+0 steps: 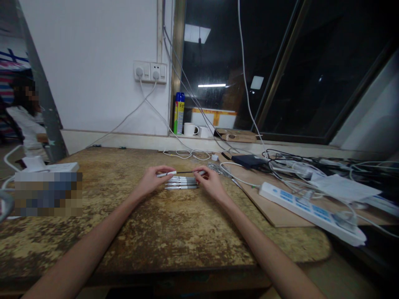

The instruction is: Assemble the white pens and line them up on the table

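Observation:
My left hand (151, 181) pinches a white pen barrel (171, 172). My right hand (212, 182) has its fingers closed on a grey pen part (201, 172). A thin dark ink refill (185, 172) spans the gap between the two pieces, level and just above the table. Whether it is fixed in either piece is too small to tell. Right below, several silver-and-white pens (181, 187) lie side by side in a row on the worn wooden table (187, 232), their right ends close to my right fingers.
A white power strip (311, 211) and a brown board (280, 216) lie on the right among tangled cables. Behind my right hand is a small clear plastic bag (216, 168). A spray can (179, 113) and white mug (190, 129) stand on the sill. A person (26, 112) is at far left.

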